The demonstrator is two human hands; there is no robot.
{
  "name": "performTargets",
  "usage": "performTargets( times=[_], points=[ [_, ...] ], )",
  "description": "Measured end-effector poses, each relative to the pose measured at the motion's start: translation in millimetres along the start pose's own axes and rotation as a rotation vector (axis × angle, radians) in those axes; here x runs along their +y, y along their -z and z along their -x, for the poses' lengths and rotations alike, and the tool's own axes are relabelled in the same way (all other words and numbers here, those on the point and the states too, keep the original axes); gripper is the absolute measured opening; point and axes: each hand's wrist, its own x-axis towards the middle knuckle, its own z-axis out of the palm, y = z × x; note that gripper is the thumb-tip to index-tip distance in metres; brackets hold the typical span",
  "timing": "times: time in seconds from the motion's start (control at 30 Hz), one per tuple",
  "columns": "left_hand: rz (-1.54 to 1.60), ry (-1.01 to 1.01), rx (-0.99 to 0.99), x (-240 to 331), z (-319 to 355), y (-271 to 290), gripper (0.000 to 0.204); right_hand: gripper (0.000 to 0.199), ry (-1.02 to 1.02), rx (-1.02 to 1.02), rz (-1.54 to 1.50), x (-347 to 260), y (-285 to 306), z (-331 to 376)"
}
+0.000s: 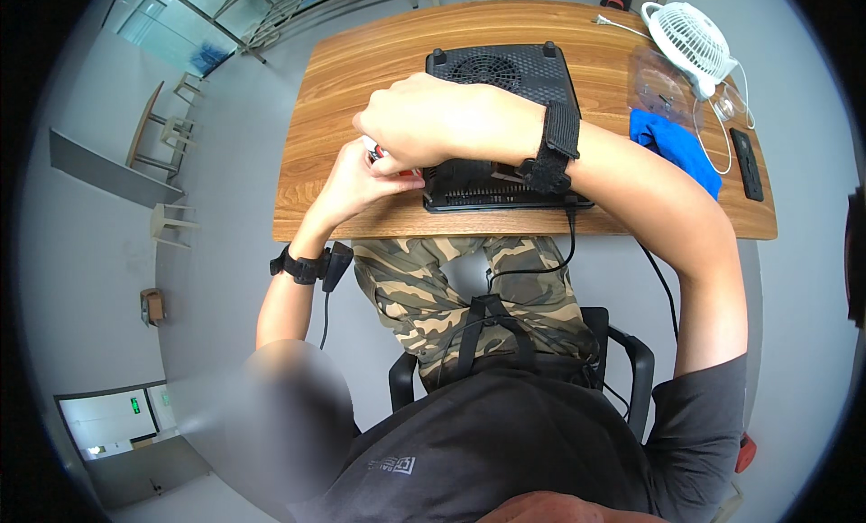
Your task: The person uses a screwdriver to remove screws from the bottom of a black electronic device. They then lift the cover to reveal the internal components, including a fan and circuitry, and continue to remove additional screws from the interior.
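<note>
The worktop (361,63) is brown wood-grain with rounded corners. Near its middle, reaching close to the near edge, lies a black box (541,76) — partly hidden, its far end showing a round grille (484,72) and two small feet (549,48). At 2 o'clock sits a small white fan (690,40); its white cord (727,153) loops down towards 4 o'clock, and a white plug (602,20) lies near 1 o'clock. Just inside the fan is a clear plastic bag (645,85) with dark bits, too small to tell. A crumpled blue cloth (672,144) lies between 3 and 4 o'clock — beside it, farther out, a slim black bar (747,165).
</note>
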Motion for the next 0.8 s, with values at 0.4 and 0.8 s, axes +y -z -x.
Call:
performTargets(
  times=[0.4,0.8],
  points=[
    [-0.058,-0.031,0.009,-3.3,-1.2,-1.7,0.033,0.044,-0.005,-0.019,-0.008,0.9,-0.4,1.0],
    [-0.046,0.021,-0.014,-4.4,-4.3,0.8,0.046,0.034,-0.068,-0.062,0.025,-3.2,7.2,2.9]
  ],
)
